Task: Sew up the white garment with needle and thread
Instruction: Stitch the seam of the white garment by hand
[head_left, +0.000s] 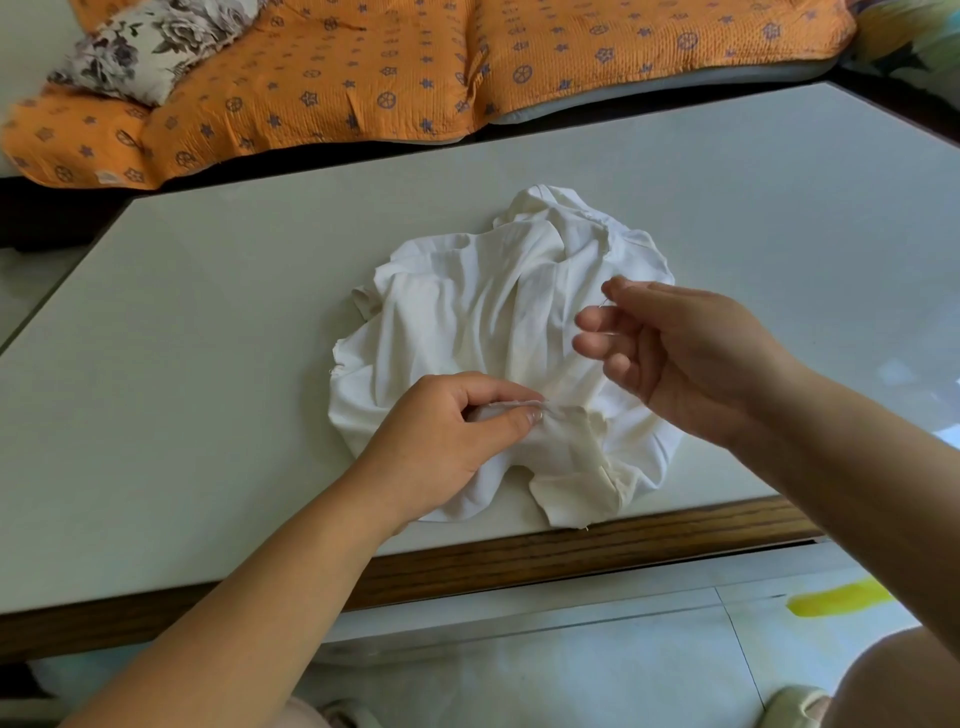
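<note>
The garment (467, 312) lies bunched mid-table (208, 312). L hand (457, 421) pinches its cloth at 6 o'clock; R hand (675, 353), at 3, pinches the needle (605, 303) above it. I'd draw thread taut slowly w/ the L pinch firm, avoiding puckers.

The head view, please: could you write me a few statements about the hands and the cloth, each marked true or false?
1. The left hand pinches a fold of the white garment. True.
2. The right hand lies flat on the table. False: it is raised over the garment and pinches a needle at its fingertips.
3. The garment is neatly folded. False: it lies in a crumpled heap.
4. An orange quilt lies beyond the table. True.
5. A floral cushion rests on the table. False: it rests on the orange quilt.
</note>
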